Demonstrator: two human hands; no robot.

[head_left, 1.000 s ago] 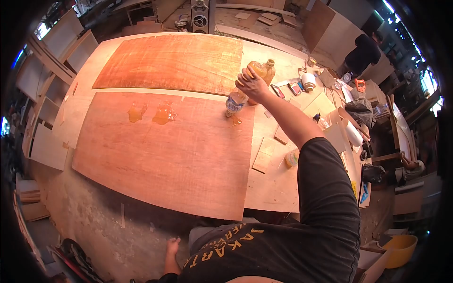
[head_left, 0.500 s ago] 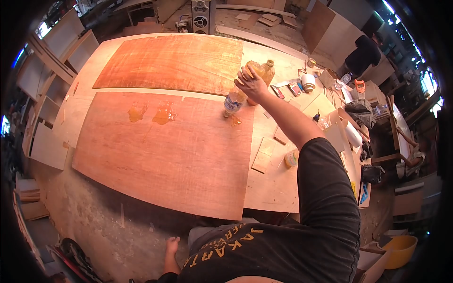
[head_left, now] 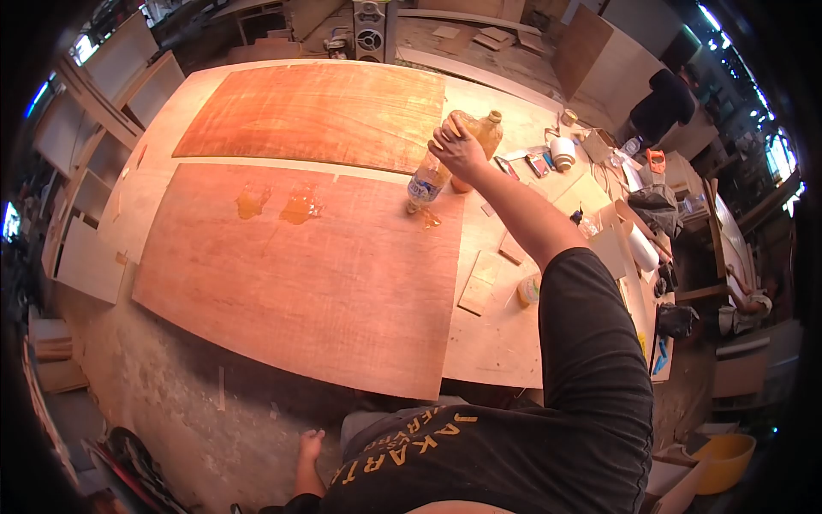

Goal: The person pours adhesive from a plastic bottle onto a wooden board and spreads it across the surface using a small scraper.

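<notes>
My right hand is closed around a clear plastic bottle with a blue-and-white label. The bottle is tipped neck down over the front reddish plywood panel. A small amber puddle lies by its mouth, and larger amber patches shine on the panel further left. Just behind my right hand, a bottle of amber liquid stands upright, partly hidden by the hand. My left hand hangs low beside my body, away from the table, with its fingers apart and nothing visible in them.
A glossy orange-brown panel lies at the back of the table. To the right are a white roll, wood offcuts, a small amber container and an orange-handled saw. Another person is at the far right.
The amber puddle under the bottle's mouth has spread slightly. The bottle stays tipped in my right hand; the whole view has shifted a little.
</notes>
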